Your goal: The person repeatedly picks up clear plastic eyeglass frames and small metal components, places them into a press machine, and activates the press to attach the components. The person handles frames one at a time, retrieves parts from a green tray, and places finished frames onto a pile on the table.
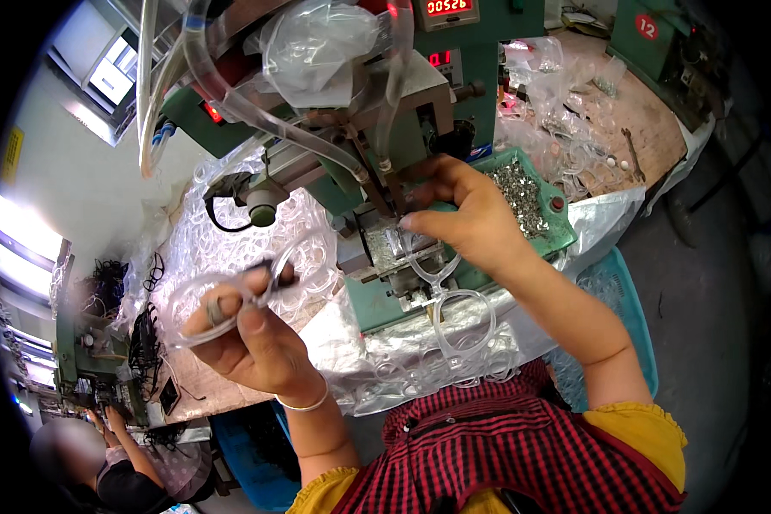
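Head view: pinching a blurred clear plastic frame (255, 300) between left fingers (257, 332), before a glossy heap of clear frames (304, 223) on the bench (655, 137). Bending right fingers (433, 224) beside the machine head (387, 193); cannot tell if gripping the second frame (438, 280), smooth, two-ringed, reaching from there toward the checked apron (488, 445). Also noting green tray (565, 233) of small shiny metal bits (522, 201), blue basket (642, 343) of clear pieces (595, 291), blue bin (240, 480) of dark items (270, 437), crinkled plastic bag (317, 51) up top.
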A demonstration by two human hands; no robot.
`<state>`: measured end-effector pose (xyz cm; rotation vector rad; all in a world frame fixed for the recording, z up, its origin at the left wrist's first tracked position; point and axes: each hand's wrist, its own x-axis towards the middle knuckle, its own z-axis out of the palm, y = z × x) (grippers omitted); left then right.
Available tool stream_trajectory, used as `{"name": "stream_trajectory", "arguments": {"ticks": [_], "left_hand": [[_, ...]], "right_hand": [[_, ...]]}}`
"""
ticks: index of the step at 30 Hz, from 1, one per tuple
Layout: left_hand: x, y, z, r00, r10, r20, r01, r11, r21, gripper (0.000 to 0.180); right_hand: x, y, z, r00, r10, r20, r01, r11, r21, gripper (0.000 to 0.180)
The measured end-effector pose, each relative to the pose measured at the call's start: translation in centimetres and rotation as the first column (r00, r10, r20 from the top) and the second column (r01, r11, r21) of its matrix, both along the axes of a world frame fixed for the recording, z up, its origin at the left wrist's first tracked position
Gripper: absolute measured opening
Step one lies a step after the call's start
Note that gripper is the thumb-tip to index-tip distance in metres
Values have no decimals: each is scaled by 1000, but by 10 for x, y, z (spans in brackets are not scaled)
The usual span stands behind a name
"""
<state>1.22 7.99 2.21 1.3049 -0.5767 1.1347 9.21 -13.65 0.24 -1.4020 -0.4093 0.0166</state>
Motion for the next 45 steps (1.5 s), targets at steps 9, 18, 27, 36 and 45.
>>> {"name": "stream_trajectory", "arguments": {"ticks": [9,18,27,36,45], "left_hand": [[7,-20,-3,979,200,-38,-174,919,353,5],[18,-48,-29,951,9,309,-268,521,810,25],[-21,-45,-46,966,250,72,-207,570,795,23],[-49,66,-38,473,868,-151,-667,465,582,13],[76,97,-123,63,981,-186,-196,195,961,32]], "right_hand": [[-35,-12,15,967,-57,247,112,970,-215,40],[19,-94,-100,640,-347,685,762,402,-508,17],[47,-78,-93,721,-360,593,693,391,-605,9],[11,-85,-105,805,-585,-99,593,802,75,12],[0,-53,-78,812,-553,187,584,777,-236,15]]}}
